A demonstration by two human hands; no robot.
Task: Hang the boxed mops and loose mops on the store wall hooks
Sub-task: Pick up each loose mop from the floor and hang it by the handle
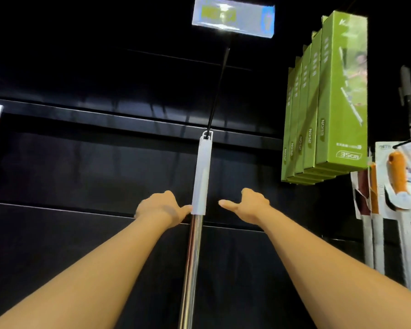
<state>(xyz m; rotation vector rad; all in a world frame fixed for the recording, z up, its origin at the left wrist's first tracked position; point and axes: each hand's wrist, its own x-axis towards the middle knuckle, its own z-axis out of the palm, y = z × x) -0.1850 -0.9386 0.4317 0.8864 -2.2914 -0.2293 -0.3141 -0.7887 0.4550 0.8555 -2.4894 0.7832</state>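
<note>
Below frame, mop pole cut off

Loose mop on wall hook, left hand touching, right hand apart

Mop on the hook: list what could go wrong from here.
1. The mop hangs by a small loop at the hook tip side; if barely seated, it may slip off.
2. The left hand touches the handle while the right hand is apart and open; a nudge could swing it.
3. A swing could reach the green boxes to the right.
</note>
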